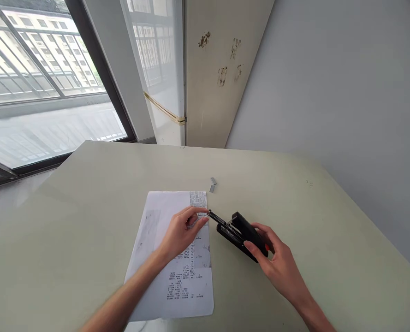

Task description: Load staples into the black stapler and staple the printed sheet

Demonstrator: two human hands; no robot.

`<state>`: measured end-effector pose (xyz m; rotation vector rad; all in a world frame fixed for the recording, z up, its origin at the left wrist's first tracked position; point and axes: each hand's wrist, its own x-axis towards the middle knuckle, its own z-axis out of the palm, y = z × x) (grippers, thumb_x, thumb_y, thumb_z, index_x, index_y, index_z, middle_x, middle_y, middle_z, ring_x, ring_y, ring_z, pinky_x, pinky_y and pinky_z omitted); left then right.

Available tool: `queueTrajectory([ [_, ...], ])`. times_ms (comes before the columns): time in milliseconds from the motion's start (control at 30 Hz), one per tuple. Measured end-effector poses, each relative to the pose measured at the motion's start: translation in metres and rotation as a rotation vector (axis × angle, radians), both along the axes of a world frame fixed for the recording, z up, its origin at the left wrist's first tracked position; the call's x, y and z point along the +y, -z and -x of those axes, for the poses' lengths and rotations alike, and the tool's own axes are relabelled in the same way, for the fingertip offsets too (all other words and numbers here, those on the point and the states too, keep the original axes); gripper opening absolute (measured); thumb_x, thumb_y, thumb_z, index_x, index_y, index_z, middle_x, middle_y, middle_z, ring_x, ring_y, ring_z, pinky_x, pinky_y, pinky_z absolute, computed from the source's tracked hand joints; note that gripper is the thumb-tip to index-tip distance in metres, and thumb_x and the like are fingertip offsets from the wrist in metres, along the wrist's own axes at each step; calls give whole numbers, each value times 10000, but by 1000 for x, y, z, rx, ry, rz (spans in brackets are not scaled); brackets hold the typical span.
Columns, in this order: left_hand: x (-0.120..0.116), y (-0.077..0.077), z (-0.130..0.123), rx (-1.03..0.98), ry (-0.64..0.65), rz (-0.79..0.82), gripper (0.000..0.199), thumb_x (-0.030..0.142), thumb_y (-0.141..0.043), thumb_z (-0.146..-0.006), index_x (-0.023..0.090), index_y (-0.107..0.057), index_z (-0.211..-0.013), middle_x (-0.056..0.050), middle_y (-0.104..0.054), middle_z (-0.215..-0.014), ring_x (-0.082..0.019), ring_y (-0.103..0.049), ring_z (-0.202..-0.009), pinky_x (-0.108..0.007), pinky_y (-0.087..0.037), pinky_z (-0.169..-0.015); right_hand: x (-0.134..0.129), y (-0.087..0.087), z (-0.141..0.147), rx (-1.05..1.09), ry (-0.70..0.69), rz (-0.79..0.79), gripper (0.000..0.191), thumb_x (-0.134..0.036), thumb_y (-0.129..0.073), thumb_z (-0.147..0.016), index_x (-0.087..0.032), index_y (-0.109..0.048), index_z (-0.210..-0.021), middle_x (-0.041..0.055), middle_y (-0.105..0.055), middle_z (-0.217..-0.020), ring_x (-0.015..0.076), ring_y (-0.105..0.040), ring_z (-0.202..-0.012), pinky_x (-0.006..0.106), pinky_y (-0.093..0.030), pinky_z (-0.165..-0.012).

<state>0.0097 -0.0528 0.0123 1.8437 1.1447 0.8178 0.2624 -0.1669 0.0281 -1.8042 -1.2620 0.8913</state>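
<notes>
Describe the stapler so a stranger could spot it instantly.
On the pale table, find the white printed paper. Just right of it is the stapler, spread open, its slim rail pointing toward the paper. It is black, unlike the paper and the small grey staple strips beyond.

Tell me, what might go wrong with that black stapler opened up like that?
The left hand has its fingertips at the end of the slim dark metal rail sticking out of the black stapler; if the rail slid back, they could get nipped. Should the grip of the right hand slip, the stapler might twist. Two small silver staple strips lie loose by the white printed paper and could get knocked.
</notes>
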Motion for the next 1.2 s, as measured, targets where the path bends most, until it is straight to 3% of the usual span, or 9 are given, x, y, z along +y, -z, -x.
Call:
queueTrajectory([
  [133,2,8,1,18,43,-11,393,571,-615,-1023,237,-777,-1150,38,-422,-697,-137,-408,-637,-262,-389,-613,1,6,-2,-78,-52,-31,411,-609,-677,-943,-319,-699,-1234,63,-759,-1068,252,-656,-875,319,-554,-618],
  [200,3,14,2,57,71,-66,402,596,-643,-1003,233,-790,-1094,24,-480,-721,-135,-443,-642,-261,-406,-613,4,11,-7,-127,-76,-63,396,-590,-661,-959,-322,-701,-1248,66,-757,-1096,260,-657,-892,331,-556,-614],
  [367,1,23,0,211,222,-255,415,538,-517,-1090,249,-796,-1193,-32,-636,-826,-160,-575,-714,-290,-471,-690,7,27,-23,-223,-132,-150,330,-510,-620,-1015,-338,-673,-1291,53,-748,-1154,270,-687,-1001,402,-619,-796],
  [500,-1,23,-3,255,246,-325,453,519,-441,-1120,251,-789,-1231,-51,-669,-823,-192,-635,-765,-319,-511,-751,-2,39,-26,-429,-100,-414,342,-348,-635,-1032,-359,-626,-1373,87,-631,-1404,309,-615,-1316,524,-571,-1053],
  [600,-1,23,-4,257,251,-323,471,534,-438,-1117,245,-795,-1226,-52,-666,-801,-194,-637,-756,-324,-519,-755,-11,42,-21,-598,-174,-575,365,-216,-653,-1005,-379,-671,-1331,83,-540,-1514,342,-526,-1444,578,-509,-1148],
  [733,-1,26,-5,257,262,-326,474,537,-444,-1113,243,-787,-1255,-47,-655,-792,-193,-625,-735,-324,-501,-728,-14,41,-11,-741,-284,-557,431,-191,-638,-1007,-338,-659,-1412,109,-449,-1614,376,-467,-1496,615,-463,-1195],
  [933,-2,28,-6,263,279,-347,459,514,-445,-1120,239,-782,-1267,-34,-627,-764,-194,-611,-725,-316,-442,-693,-9,41,1,-834,-287,-523,448,-185,-612,-1018,-294,-638,-1452,118,-306,-1721,411,-363,-1558,669,-409,-1221],
  [1200,-3,29,-7,274,273,-362,518,549,-388,-1127,239,-780,-1263,-40,-629,-774,-197,-611,-741,-310,-422,-683,-11,43,-3,-831,-314,-550,509,-166,-581,-1023,-323,-601,-1507,92,-286,-1751,417,-327,-1592,709,-395,-1228],
])
